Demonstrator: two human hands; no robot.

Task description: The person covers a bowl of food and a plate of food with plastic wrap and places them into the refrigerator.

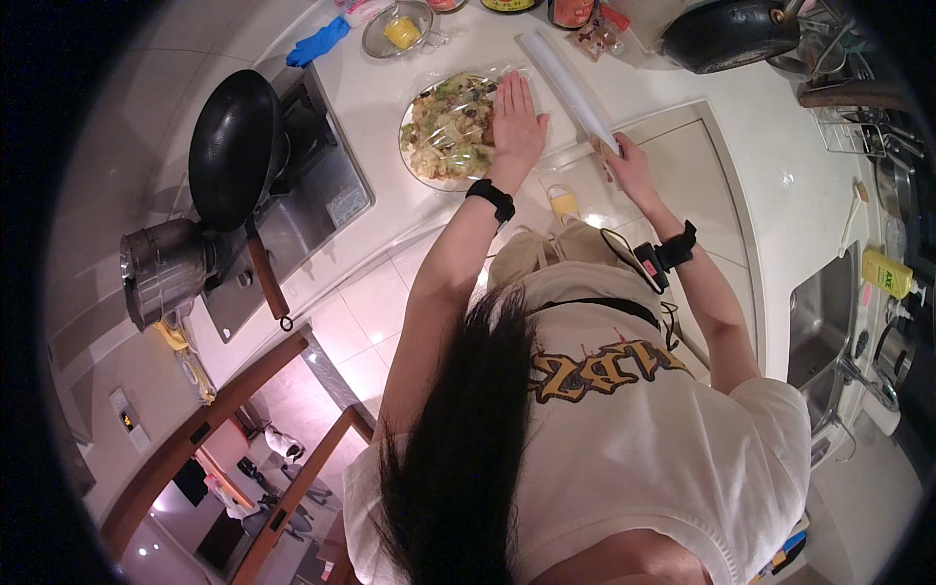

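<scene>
A round plate (pixel 404 157) of cooked food, pale and green pieces with dark bits, sits near the front edge of the white counter. Clear cling film (pixel 468 110) stretches over the food, glossy and wrinkled. My left hand (pixel 518 121) lies flat over the plate's right side, fingers straight and thumb out, pressing on the film. In my right hand (pixel 630 167) is the near end of a long roll of cling film (pixel 567 88), which slants away across the counter. Whether film still joins the roll to the plate is hard to tell.
To the left, a black wok (pixel 238 150) is tilted on the cooktop (pixel 322 190) beside a metal pot (pixel 164 270). Behind the plate are a strainer (pixel 398 29) and a blue glove (pixel 318 42). A frying pan (pixel 724 36) stands back right; a sink (pixel 823 329) is at right.
</scene>
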